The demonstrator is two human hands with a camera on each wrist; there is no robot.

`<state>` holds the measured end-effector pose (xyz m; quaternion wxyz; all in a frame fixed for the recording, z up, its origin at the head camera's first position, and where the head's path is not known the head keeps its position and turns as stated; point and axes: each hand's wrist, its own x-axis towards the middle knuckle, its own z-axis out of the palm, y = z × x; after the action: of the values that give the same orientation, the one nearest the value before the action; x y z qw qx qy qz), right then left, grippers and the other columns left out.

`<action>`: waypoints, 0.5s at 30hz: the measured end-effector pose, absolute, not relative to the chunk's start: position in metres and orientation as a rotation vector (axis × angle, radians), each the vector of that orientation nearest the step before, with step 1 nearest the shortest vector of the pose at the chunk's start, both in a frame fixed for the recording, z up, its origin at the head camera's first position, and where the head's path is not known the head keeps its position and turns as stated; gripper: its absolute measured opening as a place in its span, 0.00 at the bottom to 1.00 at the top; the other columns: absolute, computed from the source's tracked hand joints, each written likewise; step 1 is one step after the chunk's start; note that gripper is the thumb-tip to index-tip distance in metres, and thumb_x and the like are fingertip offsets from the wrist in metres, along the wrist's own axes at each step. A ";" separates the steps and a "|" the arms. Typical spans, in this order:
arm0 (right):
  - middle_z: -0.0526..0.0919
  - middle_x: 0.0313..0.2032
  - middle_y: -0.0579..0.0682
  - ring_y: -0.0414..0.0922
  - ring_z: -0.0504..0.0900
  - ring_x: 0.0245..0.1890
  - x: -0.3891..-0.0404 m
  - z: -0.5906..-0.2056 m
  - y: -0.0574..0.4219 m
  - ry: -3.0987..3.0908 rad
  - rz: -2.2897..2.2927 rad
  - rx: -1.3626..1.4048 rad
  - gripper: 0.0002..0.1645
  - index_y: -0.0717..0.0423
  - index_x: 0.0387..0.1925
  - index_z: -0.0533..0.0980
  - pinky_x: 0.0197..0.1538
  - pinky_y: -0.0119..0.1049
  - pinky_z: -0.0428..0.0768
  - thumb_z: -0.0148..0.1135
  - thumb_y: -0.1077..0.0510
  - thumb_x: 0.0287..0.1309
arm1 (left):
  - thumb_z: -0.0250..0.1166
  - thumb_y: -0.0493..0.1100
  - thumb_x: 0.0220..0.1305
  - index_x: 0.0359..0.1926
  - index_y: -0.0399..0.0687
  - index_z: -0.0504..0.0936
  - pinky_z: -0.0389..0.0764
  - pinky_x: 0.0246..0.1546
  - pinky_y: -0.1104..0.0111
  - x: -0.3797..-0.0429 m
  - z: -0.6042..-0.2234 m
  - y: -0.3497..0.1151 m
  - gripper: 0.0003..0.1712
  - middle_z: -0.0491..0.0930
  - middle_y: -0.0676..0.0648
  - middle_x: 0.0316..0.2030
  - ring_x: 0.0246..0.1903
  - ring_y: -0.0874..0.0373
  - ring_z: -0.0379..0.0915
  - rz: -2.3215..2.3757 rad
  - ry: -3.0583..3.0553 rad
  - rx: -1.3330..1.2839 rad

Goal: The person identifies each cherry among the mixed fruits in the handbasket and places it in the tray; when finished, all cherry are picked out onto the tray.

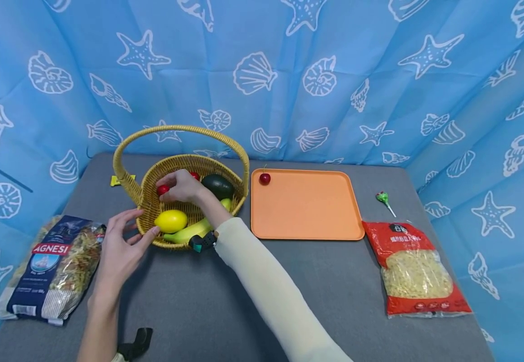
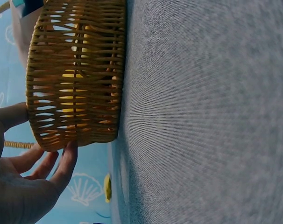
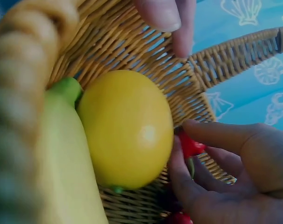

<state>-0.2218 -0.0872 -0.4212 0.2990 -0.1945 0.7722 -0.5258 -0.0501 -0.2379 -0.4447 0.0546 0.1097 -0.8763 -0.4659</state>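
My right hand (image 1: 183, 187) is inside the wicker basket (image 1: 149, 173), pinching a small red fruit (image 3: 192, 146) with a green stem between thumb and fingers. My left hand (image 1: 121, 241) holds the basket's near left side; in the left wrist view its thumb is at the rim and its fingers touch the outer wall. A lemon (image 1: 171, 221) lies beside a banana (image 1: 191, 232) at the basket's front. Behind them sit an avocado (image 1: 218, 186) and another red fruit (image 1: 195, 175), partly hidden by my right hand.
An orange tray (image 1: 307, 203) with a cherry (image 1: 265, 179) in its far left corner stands right of the basket. A green lollipop (image 1: 383, 197) and a red pasta bag (image 1: 417, 271) lie further right. At left are another pasta bag (image 1: 54, 271) and a yellow-wrapped piece (image 1: 116, 180).
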 end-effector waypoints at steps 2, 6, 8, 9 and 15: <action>0.87 0.59 0.63 0.48 0.85 0.49 -0.221 -0.420 -0.083 2.046 -1.459 -0.529 0.22 0.64 0.63 0.83 0.64 0.52 0.89 0.70 0.67 0.69 | 0.71 0.53 0.75 0.78 0.43 0.72 0.86 0.54 0.75 -0.050 -0.445 -0.238 0.39 0.62 0.33 0.77 0.68 0.33 0.68 -1.411 -2.663 0.331; 0.85 0.54 0.66 0.66 0.88 0.55 -0.219 -0.414 -0.071 1.982 -1.591 -0.544 0.20 0.67 0.61 0.82 0.64 0.61 0.87 0.69 0.69 0.70 | 0.71 0.53 0.75 0.78 0.43 0.72 0.81 0.50 0.84 -0.051 -0.445 -0.237 0.38 0.62 0.33 0.77 0.68 0.34 0.68 -1.420 -2.659 0.326; 0.84 0.53 0.66 0.71 0.87 0.56 -0.216 -0.409 -0.064 1.939 -1.648 -0.536 0.19 0.67 0.61 0.82 0.63 0.63 0.87 0.68 0.70 0.71 | 0.71 0.54 0.75 0.78 0.44 0.72 0.81 0.51 0.84 -0.051 -0.445 -0.237 0.38 0.62 0.34 0.77 0.68 0.34 0.68 -1.419 -2.663 0.330; 0.84 0.53 0.65 0.71 0.87 0.56 -0.214 -0.406 -0.060 1.932 -1.663 -0.544 0.19 0.66 0.61 0.82 0.63 0.62 0.87 0.68 0.70 0.71 | 0.71 0.54 0.75 0.78 0.44 0.72 0.85 0.54 0.79 -0.051 -0.445 -0.237 0.39 0.62 0.34 0.77 0.69 0.34 0.68 -1.418 -2.666 0.331; 0.87 0.57 0.57 0.56 0.91 0.52 -0.202 -0.388 -0.036 1.985 -1.624 -0.675 0.20 0.58 0.64 0.82 0.53 0.37 0.93 0.69 0.63 0.73 | 0.70 0.53 0.76 0.79 0.44 0.71 0.81 0.66 0.38 -0.051 -0.444 -0.236 0.38 0.61 0.34 0.78 0.69 0.34 0.67 -1.428 -2.660 0.344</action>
<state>-0.2019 -0.0362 -0.3876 0.2423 -0.2469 0.7263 -0.5940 -0.0510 -0.2356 -0.4443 0.0516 0.1130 -0.8743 -0.4692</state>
